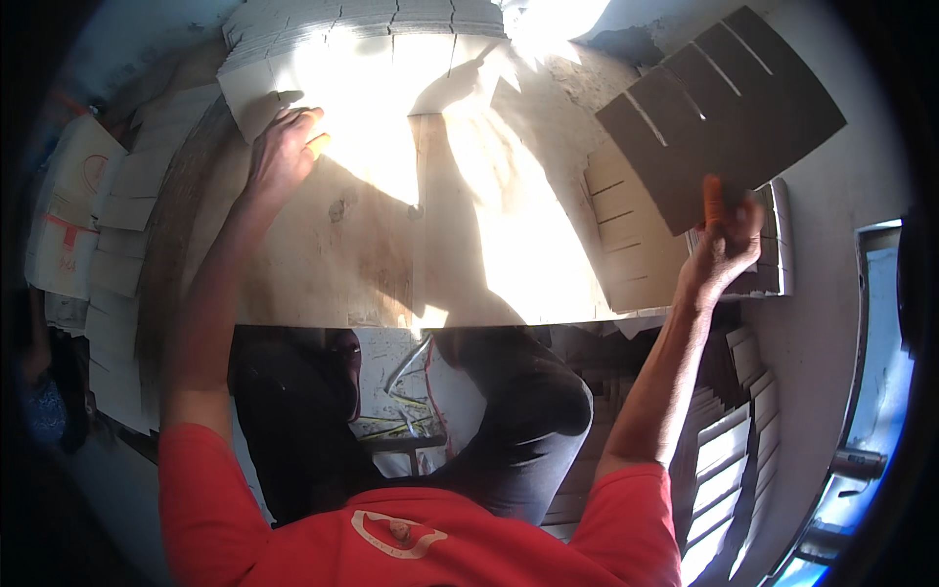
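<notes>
While the right hand [726, 243] pinches a dark slotted sheet [722, 112] by its near edge, most of it sticking out beyond that hand, the left hand [286, 147] is kinda curled over the wooden tabletop [323, 259] near a pile of slotted boards [367, 22], honestly no telling if it's gripping anything.

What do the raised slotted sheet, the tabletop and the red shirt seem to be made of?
Slotted sheet: probably cardboard, matte; it looks thin and stiff, with narrow cut slots.
Tabletop: wood or plywood, perhaps unvarnished; grain and a knot show, though glare hides part.
Red shirt: matte fabric, judging by its soft folds; the fibre can't be told.
</notes>
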A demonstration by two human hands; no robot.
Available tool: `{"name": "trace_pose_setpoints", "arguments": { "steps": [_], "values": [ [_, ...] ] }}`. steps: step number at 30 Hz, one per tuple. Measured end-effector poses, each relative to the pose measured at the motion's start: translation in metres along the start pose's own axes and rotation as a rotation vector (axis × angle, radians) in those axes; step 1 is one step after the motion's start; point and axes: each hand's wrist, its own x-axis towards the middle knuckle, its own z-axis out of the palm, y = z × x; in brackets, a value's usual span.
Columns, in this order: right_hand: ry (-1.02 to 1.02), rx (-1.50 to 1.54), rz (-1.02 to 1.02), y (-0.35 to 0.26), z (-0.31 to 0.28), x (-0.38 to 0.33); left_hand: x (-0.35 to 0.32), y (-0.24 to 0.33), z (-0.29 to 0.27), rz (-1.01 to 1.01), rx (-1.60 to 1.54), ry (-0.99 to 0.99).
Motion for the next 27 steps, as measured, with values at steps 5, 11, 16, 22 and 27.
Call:
{"name": "trace_pose_setpoints", "arguments": {
  "steps": [5,11,16,22,27],
  "values": [
    [-0.035,-0.091,-0.140,-0.004,0.071,-0.041,0.074,-0.007,0.043,0.181,0.034,0.079],
    [-0.112,0.268,-0.037,0.005,0.109,-0.050,0.137,0.010,0.079,0.008,0.334,-0.037],
    [-0.137,-0.008,-0.082,-0.004,0.121,-0.050,0.152,-0.001,0.102,0.018,0.417,-0.114],
    [-0.149,0.131,-0.145,-0.004,0.129,-0.052,0.158,-0.010,0.101,0.055,0.318,-0.060],
    [-0.155,0.079,-0.206,-0.004,0.136,-0.057,0.136,0.006,0.069,0.248,0.188,-0.054]
  ]
}}
